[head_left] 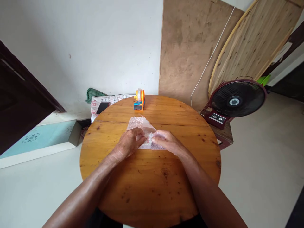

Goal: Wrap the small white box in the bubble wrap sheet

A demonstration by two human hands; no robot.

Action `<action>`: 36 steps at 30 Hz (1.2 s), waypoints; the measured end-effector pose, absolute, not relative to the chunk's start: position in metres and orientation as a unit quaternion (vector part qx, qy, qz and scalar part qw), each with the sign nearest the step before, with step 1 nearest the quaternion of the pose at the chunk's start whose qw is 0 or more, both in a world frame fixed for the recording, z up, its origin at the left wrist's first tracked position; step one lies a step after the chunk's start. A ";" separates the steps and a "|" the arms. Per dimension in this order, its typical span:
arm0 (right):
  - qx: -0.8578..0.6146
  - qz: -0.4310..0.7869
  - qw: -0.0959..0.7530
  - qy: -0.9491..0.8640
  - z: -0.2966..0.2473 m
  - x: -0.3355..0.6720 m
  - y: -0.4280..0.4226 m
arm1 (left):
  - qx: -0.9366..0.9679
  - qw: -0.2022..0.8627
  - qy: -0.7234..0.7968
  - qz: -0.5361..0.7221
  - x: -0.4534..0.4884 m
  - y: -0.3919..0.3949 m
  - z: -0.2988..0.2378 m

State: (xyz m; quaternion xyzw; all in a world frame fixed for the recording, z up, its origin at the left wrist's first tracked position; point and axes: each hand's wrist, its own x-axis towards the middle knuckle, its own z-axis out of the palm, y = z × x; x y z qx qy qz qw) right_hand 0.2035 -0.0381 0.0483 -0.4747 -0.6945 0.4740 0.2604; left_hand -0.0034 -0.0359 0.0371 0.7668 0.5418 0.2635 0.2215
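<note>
That bubble wrap (pixel 148 127) looks light and floppy, so pinch its edges like the right fingers (pixel 158 140) do, can't tell if the left fingers (pixel 142 140) grip.
</note>
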 end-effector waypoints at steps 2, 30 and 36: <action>-0.475 0.470 0.263 -0.696 0.047 0.201 -0.038 | 0.749 0.267 0.523 0.307 -0.005 -0.034 0.031; -0.512 0.527 0.284 -0.616 0.035 0.198 -0.036 | 0.634 0.507 0.474 0.341 -0.009 -0.034 0.029; -0.501 0.501 0.269 -0.652 0.038 0.200 -0.036 | 0.634 0.521 0.469 0.326 -0.010 -0.034 0.029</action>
